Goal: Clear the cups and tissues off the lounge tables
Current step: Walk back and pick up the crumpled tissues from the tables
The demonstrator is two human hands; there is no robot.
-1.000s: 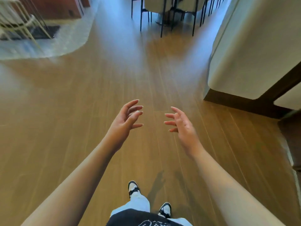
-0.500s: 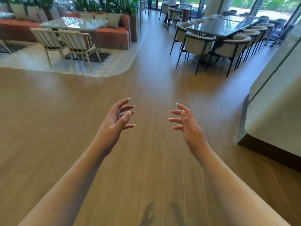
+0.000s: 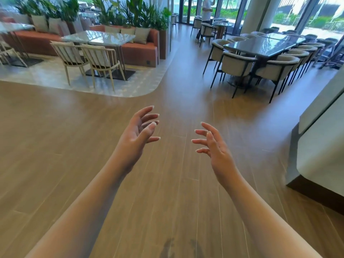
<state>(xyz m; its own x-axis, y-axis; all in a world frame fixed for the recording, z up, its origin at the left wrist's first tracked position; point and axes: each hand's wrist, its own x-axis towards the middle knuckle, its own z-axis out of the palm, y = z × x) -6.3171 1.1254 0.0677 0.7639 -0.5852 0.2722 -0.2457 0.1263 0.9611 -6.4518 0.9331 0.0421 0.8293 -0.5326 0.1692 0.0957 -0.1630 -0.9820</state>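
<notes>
My left hand (image 3: 137, 133) and my right hand (image 3: 214, 146) hang in front of me over the wooden floor, palms facing each other, fingers spread and loosely bent, holding nothing. A glass-topped lounge table (image 3: 98, 37) stands far off at the upper left, by an orange sofa (image 3: 139, 49). A long dark table (image 3: 260, 45) stands at the upper right. No cups or tissues show on either table from here.
Two pale slatted chairs (image 3: 89, 58) stand before the glass table on a light tiled patch. Padded chairs (image 3: 236, 66) ring the dark table. A white counter (image 3: 320, 146) juts in at the right. A person (image 3: 206, 8) stands far back by the windows. Wooden floor (image 3: 167, 183) stretches ahead.
The view has tilted up from the floor and my shoes to the lounge, bringing tables, sofa and windows into sight. Both hands stay raised and empty, in much the same pose.
</notes>
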